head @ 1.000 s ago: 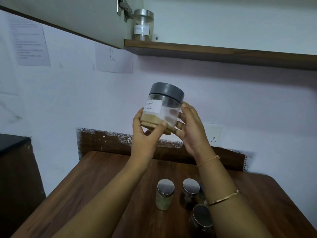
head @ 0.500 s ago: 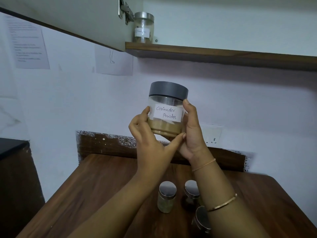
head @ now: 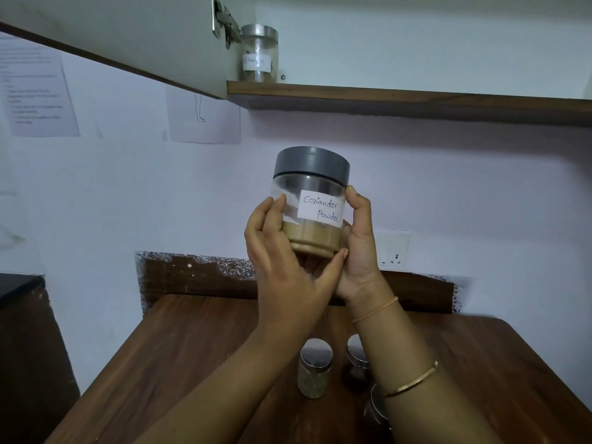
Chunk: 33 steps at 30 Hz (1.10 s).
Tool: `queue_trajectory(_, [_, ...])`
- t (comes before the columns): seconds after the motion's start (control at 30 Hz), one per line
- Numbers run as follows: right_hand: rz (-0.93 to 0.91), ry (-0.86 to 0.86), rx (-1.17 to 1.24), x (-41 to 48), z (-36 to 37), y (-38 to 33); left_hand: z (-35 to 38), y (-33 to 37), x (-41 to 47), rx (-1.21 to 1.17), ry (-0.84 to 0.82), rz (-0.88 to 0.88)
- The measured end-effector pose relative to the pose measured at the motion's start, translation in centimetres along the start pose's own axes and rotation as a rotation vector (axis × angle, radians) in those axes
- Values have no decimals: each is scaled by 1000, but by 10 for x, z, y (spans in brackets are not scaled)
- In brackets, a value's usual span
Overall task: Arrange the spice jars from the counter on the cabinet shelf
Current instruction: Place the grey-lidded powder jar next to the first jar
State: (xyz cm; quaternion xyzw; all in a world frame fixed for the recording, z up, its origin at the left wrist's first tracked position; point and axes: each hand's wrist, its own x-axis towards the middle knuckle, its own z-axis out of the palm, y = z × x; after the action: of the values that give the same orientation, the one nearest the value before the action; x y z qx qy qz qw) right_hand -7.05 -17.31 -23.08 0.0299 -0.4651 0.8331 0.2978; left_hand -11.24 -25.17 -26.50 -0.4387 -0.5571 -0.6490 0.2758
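Note:
A clear coriander powder jar (head: 312, 193) with a grey lid and a handwritten white label is held upright in the air, well below the cabinet shelf (head: 400, 99). My left hand (head: 282, 270) grips its left side and base. From the right, my right hand (head: 360, 248) holds it with the fingers curled round its side. One steel-lidded labelled jar (head: 259, 54) stands at the shelf's left end. On the wooden counter (head: 179, 357) below stand a jar of pale spice (head: 314, 368), a dark jar (head: 357, 363) and a third jar (head: 378, 408), both partly hidden by my right forearm.
The open cabinet door (head: 121, 36) with its hinge hangs at the upper left beside the shelf. Papers (head: 37, 91) are stuck on the wall at the left. A wall socket (head: 394, 251) sits behind my right hand. A dark surface (head: 16, 283) lies at the far left.
The jar has been turned from tilted to upright in my hands, and its label now faces me. The view has shifted slightly.

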Motion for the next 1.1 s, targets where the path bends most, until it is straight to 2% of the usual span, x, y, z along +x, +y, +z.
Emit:
queue_trajectory(0.13, [-20, 2, 9, 0, 1, 1, -1, -2, 1, -29, -26, -2])
queue_trajectory(0.23, [-62, 20, -7, -1, 2, 0, -3, -5, 6, -162, -128, -59])
queue_trajectory(0.4, [-193, 144, -179, -2, 2, -6, -12, -5, 16, -574, -369, -353])
queue_trajectory(0.57, [-306, 241, -390, -11, 8, -7, -12, -13, 24, -919, -463, -572])
queue_trajectory(0.87, [-468, 321, -679, -16, 4, -21, 0, -10, 23, -1036, -543, -576])
queue_trajectory(1.1, [-485, 301, -778, -12, 0, -44, 20, -3, 35, -1036, -524, -583])
